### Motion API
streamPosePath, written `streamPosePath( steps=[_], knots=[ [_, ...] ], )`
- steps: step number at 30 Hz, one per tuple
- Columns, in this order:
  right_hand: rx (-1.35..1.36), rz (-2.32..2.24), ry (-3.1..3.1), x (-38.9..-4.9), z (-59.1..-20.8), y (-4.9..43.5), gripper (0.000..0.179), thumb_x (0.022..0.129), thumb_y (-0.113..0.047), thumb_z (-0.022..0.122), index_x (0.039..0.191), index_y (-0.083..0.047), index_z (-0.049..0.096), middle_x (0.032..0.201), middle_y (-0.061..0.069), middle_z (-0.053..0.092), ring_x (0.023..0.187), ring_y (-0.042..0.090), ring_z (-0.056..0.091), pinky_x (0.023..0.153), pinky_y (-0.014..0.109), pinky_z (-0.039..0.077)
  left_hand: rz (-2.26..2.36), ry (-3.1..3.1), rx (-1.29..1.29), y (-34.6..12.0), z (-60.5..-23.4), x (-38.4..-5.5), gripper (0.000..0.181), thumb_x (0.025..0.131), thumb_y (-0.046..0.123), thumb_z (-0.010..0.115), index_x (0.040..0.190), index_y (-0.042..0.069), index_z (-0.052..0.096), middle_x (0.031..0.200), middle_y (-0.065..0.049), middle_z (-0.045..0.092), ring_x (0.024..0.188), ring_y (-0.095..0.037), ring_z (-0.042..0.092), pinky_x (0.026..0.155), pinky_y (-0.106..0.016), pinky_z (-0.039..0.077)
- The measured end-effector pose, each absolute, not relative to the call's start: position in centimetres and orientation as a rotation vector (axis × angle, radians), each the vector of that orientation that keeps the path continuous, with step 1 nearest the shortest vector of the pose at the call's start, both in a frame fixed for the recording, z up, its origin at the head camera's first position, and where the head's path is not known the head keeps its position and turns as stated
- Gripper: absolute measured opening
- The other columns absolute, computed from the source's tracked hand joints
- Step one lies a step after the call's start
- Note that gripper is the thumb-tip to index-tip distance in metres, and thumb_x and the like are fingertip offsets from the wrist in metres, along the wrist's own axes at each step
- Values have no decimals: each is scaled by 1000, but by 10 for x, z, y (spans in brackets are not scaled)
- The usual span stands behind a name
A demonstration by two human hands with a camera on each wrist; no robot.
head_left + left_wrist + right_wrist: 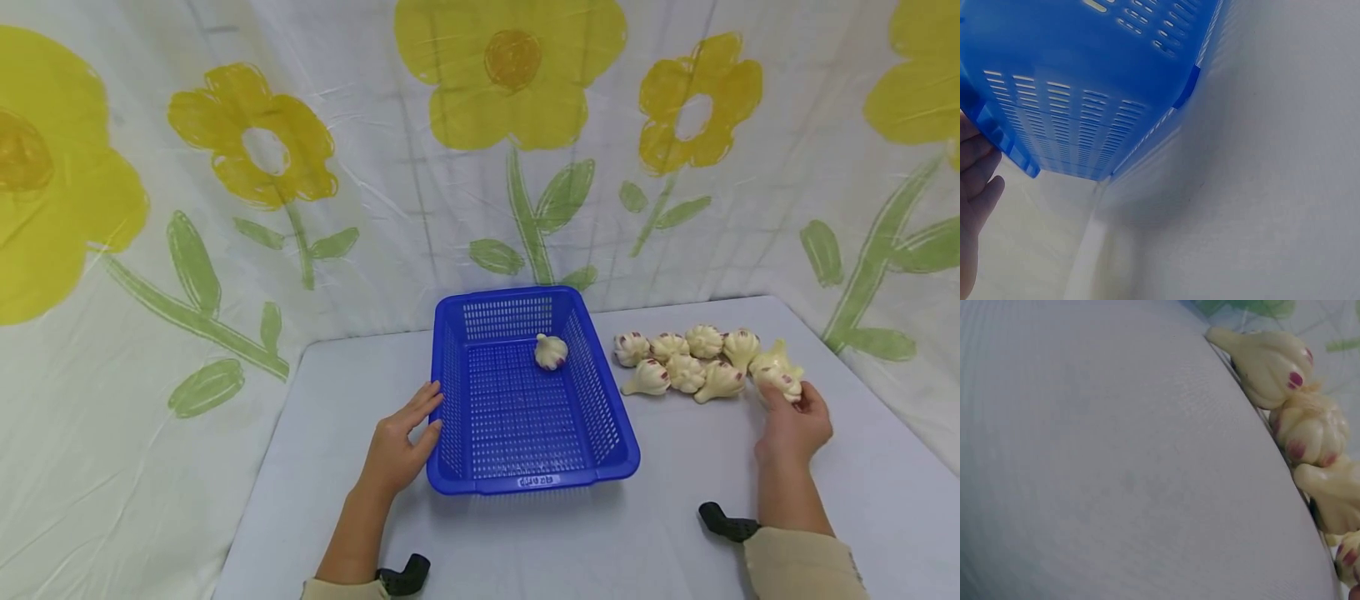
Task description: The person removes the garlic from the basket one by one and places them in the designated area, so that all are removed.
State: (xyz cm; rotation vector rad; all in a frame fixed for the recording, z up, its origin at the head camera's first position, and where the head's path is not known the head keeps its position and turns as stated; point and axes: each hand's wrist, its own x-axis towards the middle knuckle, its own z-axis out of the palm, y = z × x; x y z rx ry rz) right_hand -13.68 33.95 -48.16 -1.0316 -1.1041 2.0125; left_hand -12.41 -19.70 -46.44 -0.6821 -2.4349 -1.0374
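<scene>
A blue plastic basket (534,482) with slotted walls stands mid-table. One garlic bulb (551,352), cream with purple marks, lies inside it near the back. My left hand (401,446) touches the basket's left rim with fairly straight fingers; the left wrist view shows fingers (982,169) against the outer side of the rim. On the right, my right hand (795,421) grips a garlic bulb (780,382) at the right end of a cluster, thumb and fingers about its sides. Several more garlic bulbs (686,372) lie to its left. In the right wrist view, bulbs (1272,365) line the right edge.
A pale cloth covers the table (675,467). Behind it hangs a white curtain (375,250) printed with yellow flowers, close to the basket's back rim. Each wrist wears a black strap piece (727,523).
</scene>
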Motion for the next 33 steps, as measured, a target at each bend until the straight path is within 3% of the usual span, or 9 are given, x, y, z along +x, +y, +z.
streamPosePath(
  steps=[14, 25, 33],
  knots=[
    [-1061, 2043, -1075, -147, -490, 337, 73, 69, 12, 81, 131, -15, 55, 112, -9, 49, 100, 2, 47, 65, 7, 53, -1037, -2411, -691, -197, -464, -123, 40, 89, 8, 65, 129, 4, 64, 142, -5, 56, 134, -22, 51, 107, -32, 42],
    [-1077, 2017, -1185, -152, -493, 336, 75, 74, 7, 79, 140, -14, 49, 113, -11, 49, 100, 0, 46, 68, 4, 50, -1015, -2397, -699, -198, -463, -124, 40, 89, 8, 65, 128, 3, 65, 141, -7, 57, 133, -24, 52, 105, -35, 44],
    [-1065, 2019, -1160, -149, -494, 335, 67, 79, -4, 79, 139, -12, 49, 113, -10, 49, 101, 1, 46, 70, 4, 49, -1016, -2415, -684, -197, -463, -124, 40, 89, 9, 66, 128, 3, 65, 141, -5, 57, 133, -23, 52, 105, -39, 46]
  ],
)
